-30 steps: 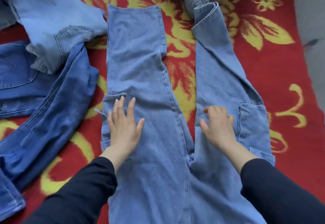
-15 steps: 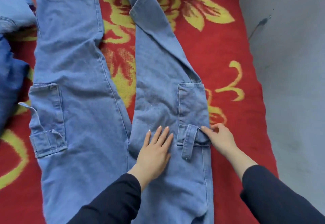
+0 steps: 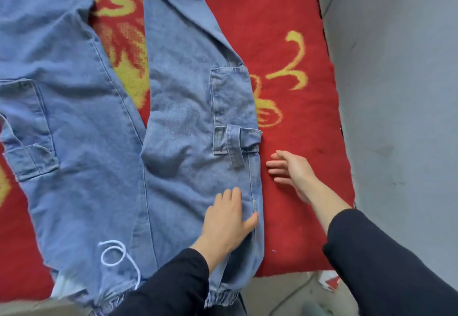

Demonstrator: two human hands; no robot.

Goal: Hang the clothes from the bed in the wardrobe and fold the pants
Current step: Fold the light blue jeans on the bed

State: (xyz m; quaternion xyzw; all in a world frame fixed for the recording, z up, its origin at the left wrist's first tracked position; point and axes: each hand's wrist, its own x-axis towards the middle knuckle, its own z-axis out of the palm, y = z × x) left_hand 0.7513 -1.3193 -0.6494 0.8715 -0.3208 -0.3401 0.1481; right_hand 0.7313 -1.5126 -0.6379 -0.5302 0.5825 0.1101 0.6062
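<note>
Light blue cargo jeans (image 3: 94, 122) lie spread flat on the bed, legs pointing away, the elastic waistband at the near edge. A white drawstring (image 3: 116, 258) curls on the waist area. My left hand (image 3: 228, 219) presses flat on the right hip of the jeans, fingers straight, near the side seam. My right hand (image 3: 290, 169) hovers open just off the jeans' right edge, above the red blanket, below the strapped cargo pocket (image 3: 233, 117). It holds nothing.
A red blanket (image 3: 292, 72) with yellow flower patterns covers the bed. A grey wall (image 3: 396, 92) runs along the bed's right side. The bed's near edge and a strip of floor (image 3: 285, 296) show at the bottom.
The view has shifted toward the waist of the jeans. My left hand slid down and right to the hip seam. My right hand let go of the pocket flap and moved off the denim.
</note>
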